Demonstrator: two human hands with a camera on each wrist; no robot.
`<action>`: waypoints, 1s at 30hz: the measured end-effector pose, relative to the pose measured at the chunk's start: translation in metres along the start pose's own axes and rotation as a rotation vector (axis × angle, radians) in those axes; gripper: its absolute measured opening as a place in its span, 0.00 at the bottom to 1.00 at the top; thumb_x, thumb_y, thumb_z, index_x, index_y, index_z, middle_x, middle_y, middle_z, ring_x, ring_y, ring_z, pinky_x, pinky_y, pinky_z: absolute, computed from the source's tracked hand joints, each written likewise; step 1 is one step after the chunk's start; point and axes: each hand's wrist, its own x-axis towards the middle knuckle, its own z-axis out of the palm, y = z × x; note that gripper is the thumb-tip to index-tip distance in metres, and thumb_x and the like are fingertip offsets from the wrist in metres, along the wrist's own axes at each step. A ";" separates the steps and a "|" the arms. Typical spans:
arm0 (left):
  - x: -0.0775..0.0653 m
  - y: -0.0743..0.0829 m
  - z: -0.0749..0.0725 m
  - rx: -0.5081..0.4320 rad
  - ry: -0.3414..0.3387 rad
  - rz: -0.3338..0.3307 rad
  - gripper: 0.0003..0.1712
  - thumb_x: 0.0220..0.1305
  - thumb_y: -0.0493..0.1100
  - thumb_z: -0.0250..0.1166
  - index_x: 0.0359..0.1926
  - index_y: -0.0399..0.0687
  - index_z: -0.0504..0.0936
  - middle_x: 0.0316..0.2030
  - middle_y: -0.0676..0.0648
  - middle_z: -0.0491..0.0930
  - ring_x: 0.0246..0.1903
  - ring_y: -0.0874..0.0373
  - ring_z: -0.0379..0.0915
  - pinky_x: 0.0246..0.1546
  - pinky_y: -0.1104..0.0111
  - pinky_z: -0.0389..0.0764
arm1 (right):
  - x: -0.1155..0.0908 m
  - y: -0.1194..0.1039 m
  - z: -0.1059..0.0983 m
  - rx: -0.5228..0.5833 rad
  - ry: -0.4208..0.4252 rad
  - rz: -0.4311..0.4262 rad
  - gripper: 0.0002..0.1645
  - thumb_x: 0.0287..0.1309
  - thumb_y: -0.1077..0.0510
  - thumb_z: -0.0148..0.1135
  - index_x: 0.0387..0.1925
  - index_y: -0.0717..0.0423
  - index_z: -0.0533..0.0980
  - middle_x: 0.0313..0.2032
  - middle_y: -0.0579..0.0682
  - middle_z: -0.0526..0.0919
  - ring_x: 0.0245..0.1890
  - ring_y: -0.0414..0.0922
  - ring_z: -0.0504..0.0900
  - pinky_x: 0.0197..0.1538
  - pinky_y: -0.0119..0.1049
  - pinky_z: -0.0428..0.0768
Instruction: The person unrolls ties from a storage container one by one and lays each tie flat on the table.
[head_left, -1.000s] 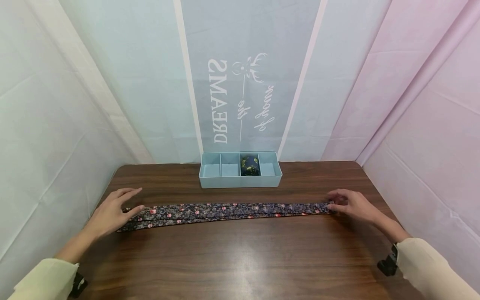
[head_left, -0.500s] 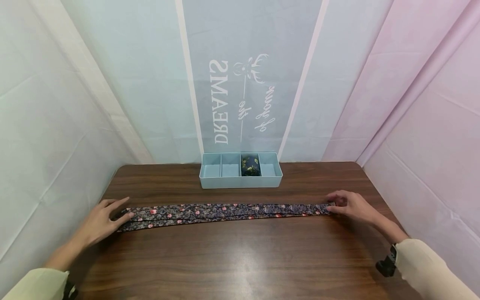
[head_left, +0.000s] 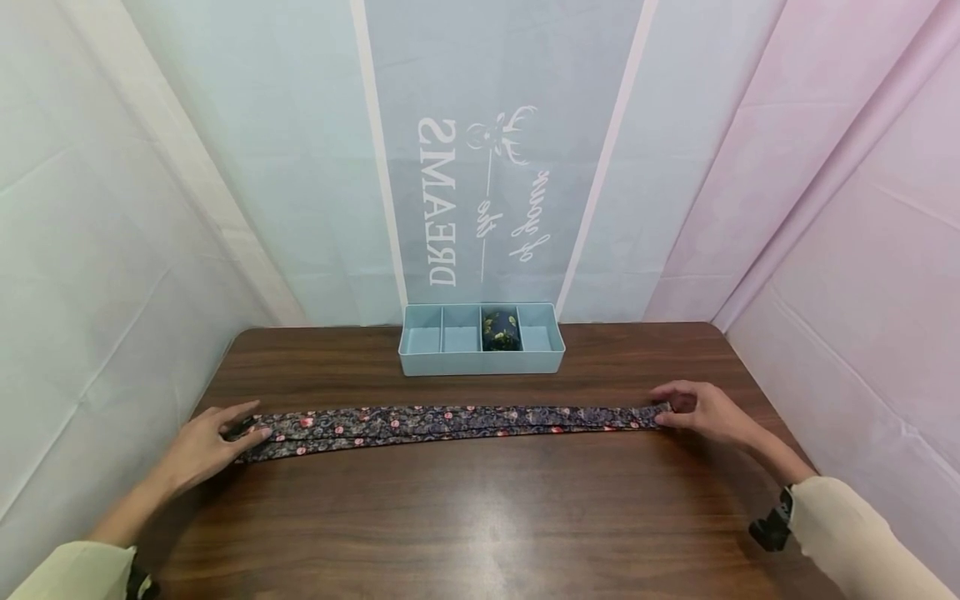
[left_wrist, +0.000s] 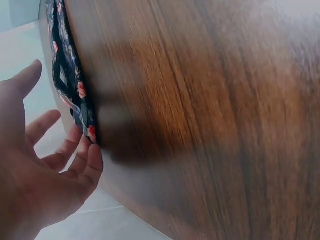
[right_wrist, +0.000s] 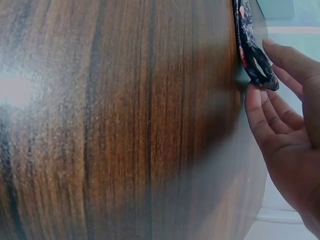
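Note:
A dark floral necktie [head_left: 450, 423], patterned with red and pink flowers, stretches flat across the table in overlapping layers. My left hand [head_left: 204, 446] is at its left end, thumb and fingers spread apart; in the left wrist view the lower fingertips touch the end of the necktie [left_wrist: 82, 92] while the thumb stands away from it. At the other end, my right hand [head_left: 708, 411] has its thumb and forefinger apart on either side of the tip. The right wrist view has fingertips touching the end of the necktie [right_wrist: 255, 62], where a small gap between layers shows.
Behind the necktie, a light blue divided box [head_left: 480, 363] stands at the far edge of the brown wooden table [head_left: 480, 517]. One compartment holds a rolled dark cloth [head_left: 500, 332] with yellow-green flowers. Pale curtains [head_left: 862, 250] enclose the table at the back and sides.
My left hand has shifted left along the necktie to its end, then stayed there. The right hand and the necktie have hardly moved.

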 end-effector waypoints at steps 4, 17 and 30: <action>0.001 0.001 -0.001 -0.054 -0.022 -0.018 0.43 0.70 0.59 0.72 0.71 0.30 0.75 0.61 0.21 0.77 0.52 0.25 0.80 0.44 0.35 0.82 | 0.000 0.000 0.000 0.039 -0.007 0.004 0.24 0.62 0.59 0.78 0.57 0.62 0.83 0.41 0.50 0.88 0.31 0.36 0.83 0.34 0.31 0.81; -0.001 0.006 -0.004 -0.165 -0.046 0.015 0.41 0.67 0.54 0.75 0.72 0.35 0.74 0.65 0.26 0.73 0.61 0.23 0.71 0.52 0.29 0.75 | 0.000 -0.002 0.000 0.070 -0.016 -0.003 0.20 0.61 0.61 0.77 0.54 0.60 0.84 0.28 0.44 0.85 0.25 0.37 0.81 0.30 0.30 0.79; -0.003 -0.001 -0.003 -0.252 0.025 0.044 0.24 0.66 0.46 0.77 0.59 0.41 0.87 0.62 0.33 0.76 0.61 0.35 0.69 0.56 0.43 0.77 | 0.000 -0.001 0.001 0.099 -0.024 -0.012 0.15 0.60 0.61 0.78 0.49 0.57 0.87 0.49 0.60 0.87 0.38 0.36 0.88 0.36 0.34 0.89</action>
